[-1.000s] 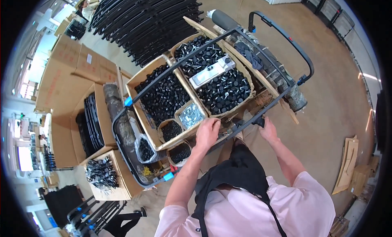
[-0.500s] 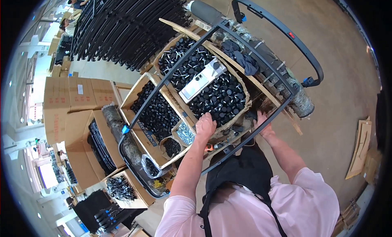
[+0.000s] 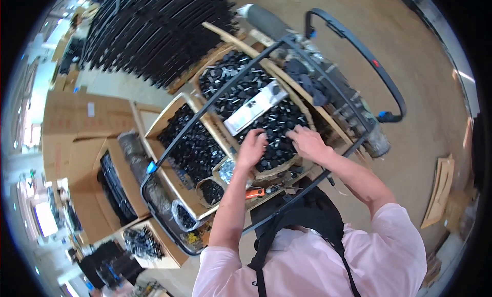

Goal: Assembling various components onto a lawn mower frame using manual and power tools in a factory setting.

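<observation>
A box of black round-headed screw feet (image 3: 277, 156) lies in front of me, metal studs showing among the heads. Over its near left part is my left hand (image 3: 251, 148), fingers curled in; whatever they hold is hidden. My right hand (image 3: 308, 143) reaches in from the right, fingertips bent and close together just above the feet, their contents too blurred to name. A flat white-and-silver box-like piece (image 3: 256, 107) rests on the feet beyond my hands. Around and above the boxes runs a black tubular frame (image 3: 233, 91) with blue end pieces, its near bar passing under my forearms.
To the left stands a wooden bin of small black parts (image 3: 192, 135). Nearer are a bag of silver screws (image 3: 229, 170) and an orange-handled tool (image 3: 254, 193). Stacked black tubes (image 3: 159, 33) rise at the back left. A wrapped roll (image 3: 338, 92) lies at the right, cardboard boxes (image 3: 89, 120) far left.
My right hand has moved from the frame's right bar leftward over the black feet. My left hand has shifted slightly, its fingers now turned inward. The view has tilted a little.
</observation>
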`<state>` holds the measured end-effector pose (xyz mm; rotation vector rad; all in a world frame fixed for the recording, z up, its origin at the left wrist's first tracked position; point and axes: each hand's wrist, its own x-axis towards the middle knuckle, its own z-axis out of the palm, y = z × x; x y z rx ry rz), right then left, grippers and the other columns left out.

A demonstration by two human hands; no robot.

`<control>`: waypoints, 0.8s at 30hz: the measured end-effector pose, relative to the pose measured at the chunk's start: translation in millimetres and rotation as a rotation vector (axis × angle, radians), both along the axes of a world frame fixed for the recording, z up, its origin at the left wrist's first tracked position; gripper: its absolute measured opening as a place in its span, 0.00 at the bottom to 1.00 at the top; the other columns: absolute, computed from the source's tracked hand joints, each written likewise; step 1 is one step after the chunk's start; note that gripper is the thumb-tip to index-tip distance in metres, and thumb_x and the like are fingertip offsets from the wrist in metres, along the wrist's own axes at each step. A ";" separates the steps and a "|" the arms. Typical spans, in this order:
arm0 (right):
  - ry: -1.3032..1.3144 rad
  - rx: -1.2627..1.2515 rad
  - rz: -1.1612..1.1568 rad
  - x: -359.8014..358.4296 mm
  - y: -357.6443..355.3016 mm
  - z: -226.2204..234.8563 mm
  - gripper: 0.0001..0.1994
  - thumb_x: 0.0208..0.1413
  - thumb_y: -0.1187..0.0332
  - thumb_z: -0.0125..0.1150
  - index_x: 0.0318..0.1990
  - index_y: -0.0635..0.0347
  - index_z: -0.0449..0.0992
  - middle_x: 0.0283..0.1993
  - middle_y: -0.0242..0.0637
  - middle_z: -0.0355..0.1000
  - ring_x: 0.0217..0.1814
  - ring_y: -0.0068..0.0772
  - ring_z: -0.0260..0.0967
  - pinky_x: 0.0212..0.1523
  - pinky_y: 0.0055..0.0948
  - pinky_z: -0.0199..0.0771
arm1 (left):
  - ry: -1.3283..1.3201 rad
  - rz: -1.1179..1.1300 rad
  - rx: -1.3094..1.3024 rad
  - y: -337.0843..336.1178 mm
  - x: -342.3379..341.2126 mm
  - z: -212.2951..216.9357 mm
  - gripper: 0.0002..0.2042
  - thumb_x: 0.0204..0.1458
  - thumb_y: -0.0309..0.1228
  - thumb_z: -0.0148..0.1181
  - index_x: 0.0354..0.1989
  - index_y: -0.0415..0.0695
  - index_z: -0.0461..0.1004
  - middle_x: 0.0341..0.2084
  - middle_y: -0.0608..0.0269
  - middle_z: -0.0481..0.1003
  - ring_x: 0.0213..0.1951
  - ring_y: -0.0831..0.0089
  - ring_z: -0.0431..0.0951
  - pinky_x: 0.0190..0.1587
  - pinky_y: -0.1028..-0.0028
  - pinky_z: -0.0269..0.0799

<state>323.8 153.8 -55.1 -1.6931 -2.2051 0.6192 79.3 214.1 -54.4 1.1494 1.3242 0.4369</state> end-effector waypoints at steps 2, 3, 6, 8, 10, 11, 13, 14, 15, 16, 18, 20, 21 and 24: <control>-0.104 0.026 0.007 -17.1 22.5 -29.1 0.09 0.61 0.70 0.54 0.44 0.58 0.79 0.41 0.47 0.74 0.47 0.52 0.76 0.45 0.49 0.78 | 0.045 -0.050 0.036 11.1 8.1 -3.2 0.18 0.71 0.41 0.54 0.61 0.42 0.72 0.33 0.64 0.79 0.31 0.77 0.75 0.37 0.74 0.75; -0.169 0.035 -0.006 -18.8 24.3 -46.5 0.07 0.61 0.69 0.54 0.42 0.57 0.78 0.41 0.47 0.74 0.46 0.51 0.76 0.44 0.48 0.77 | 0.026 -0.081 0.092 15.1 16.5 -8.5 0.18 0.72 0.43 0.53 0.60 0.42 0.73 0.33 0.64 0.79 0.31 0.77 0.76 0.37 0.74 0.75; -0.213 0.053 0.024 -19.6 21.2 -50.2 0.06 0.60 0.71 0.54 0.40 0.56 0.77 0.40 0.47 0.72 0.45 0.51 0.75 0.44 0.48 0.77 | 0.036 -0.106 0.260 35.7 33.4 1.9 0.17 0.71 0.41 0.55 0.56 0.41 0.76 0.33 0.64 0.80 0.32 0.77 0.77 0.40 0.72 0.77; -0.174 0.021 0.048 -11.3 21.9 -45.8 0.06 0.58 0.73 0.56 0.41 0.56 0.76 0.41 0.46 0.72 0.45 0.51 0.75 0.44 0.49 0.77 | -0.030 -0.054 0.301 54.4 49.4 6.8 0.16 0.71 0.38 0.56 0.59 0.41 0.76 0.34 0.63 0.80 0.34 0.74 0.79 0.43 0.71 0.78; -0.087 0.032 0.084 -4.7 24.0 -55.0 0.07 0.54 0.75 0.57 0.41 0.56 0.74 0.41 0.45 0.72 0.44 0.52 0.76 0.44 0.50 0.78 | 0.038 -0.053 0.460 78.1 57.8 9.6 0.16 0.69 0.37 0.58 0.59 0.42 0.76 0.42 0.56 0.82 0.43 0.68 0.81 0.49 0.68 0.77; 0.005 0.061 0.058 -5.0 24.0 -64.0 0.07 0.54 0.75 0.57 0.41 0.57 0.73 0.42 0.47 0.73 0.43 0.54 0.77 0.43 0.51 0.78 | 0.019 -0.012 0.492 91.0 64.3 8.2 0.16 0.67 0.37 0.60 0.58 0.42 0.77 0.48 0.51 0.83 0.48 0.63 0.83 0.53 0.66 0.77; 0.118 -0.020 0.020 -24.7 25.9 -41.8 0.07 0.58 0.72 0.60 0.44 0.59 0.74 0.44 0.49 0.73 0.46 0.58 0.77 0.47 0.51 0.79 | -0.026 0.109 0.540 122.8 56.7 -2.5 0.16 0.66 0.36 0.62 0.57 0.42 0.78 0.47 0.53 0.83 0.47 0.64 0.83 0.52 0.66 0.77; 0.133 -0.087 -0.019 -17.0 20.7 -20.8 0.08 0.59 0.71 0.61 0.45 0.59 0.74 0.46 0.49 0.73 0.47 0.58 0.76 0.48 0.50 0.79 | 0.006 0.071 0.564 135.5 75.8 9.5 0.16 0.66 0.35 0.62 0.56 0.41 0.78 0.46 0.53 0.83 0.46 0.65 0.84 0.52 0.67 0.77; 0.154 -0.146 -0.055 -4.1 15.0 -1.1 0.09 0.60 0.70 0.62 0.46 0.60 0.75 0.47 0.49 0.72 0.49 0.58 0.76 0.50 0.50 0.79 | 0.041 0.036 0.597 148.2 96.5 28.4 0.15 0.65 0.35 0.62 0.56 0.40 0.79 0.45 0.52 0.83 0.45 0.65 0.84 0.52 0.67 0.77; 0.146 -0.139 -0.087 7.2 7.2 12.5 0.09 0.60 0.70 0.62 0.46 0.60 0.75 0.47 0.49 0.72 0.49 0.58 0.76 0.50 0.50 0.79 | 0.047 0.012 0.637 163.2 109.6 38.0 0.15 0.66 0.36 0.62 0.56 0.40 0.79 0.46 0.54 0.84 0.47 0.67 0.83 0.53 0.68 0.76; 0.288 -0.194 -0.129 22.7 -8.5 32.9 0.12 0.60 0.68 0.65 0.49 0.61 0.76 0.49 0.49 0.71 0.50 0.57 0.75 0.50 0.50 0.78 | 0.070 0.021 0.637 196.0 139.4 45.9 0.16 0.67 0.37 0.62 0.56 0.40 0.80 0.47 0.55 0.84 0.49 0.68 0.83 0.56 0.69 0.75; 0.352 -0.166 -0.165 37.4 -27.7 53.8 0.13 0.60 0.68 0.66 0.50 0.61 0.76 0.48 0.48 0.71 0.49 0.56 0.75 0.49 0.49 0.78 | 0.033 0.008 0.758 227.6 161.8 41.4 0.17 0.67 0.36 0.62 0.59 0.41 0.79 0.50 0.54 0.84 0.51 0.67 0.83 0.57 0.69 0.75; 0.422 -0.145 -0.176 42.8 -37.3 63.5 0.14 0.60 0.68 0.66 0.51 0.62 0.77 0.48 0.47 0.71 0.48 0.55 0.75 0.49 0.48 0.78 | 0.059 -0.002 0.797 244.1 167.1 37.5 0.17 0.67 0.36 0.62 0.60 0.41 0.78 0.51 0.54 0.84 0.52 0.67 0.83 0.58 0.69 0.75; 0.496 -0.189 -0.327 61.2 -69.9 86.3 0.15 0.59 0.68 0.67 0.52 0.62 0.78 0.47 0.45 0.71 0.46 0.51 0.75 0.47 0.44 0.77 | -0.013 -0.027 0.752 277.7 192.6 24.2 0.18 0.66 0.34 0.61 0.61 0.40 0.77 0.52 0.49 0.83 0.54 0.59 0.83 0.60 0.66 0.75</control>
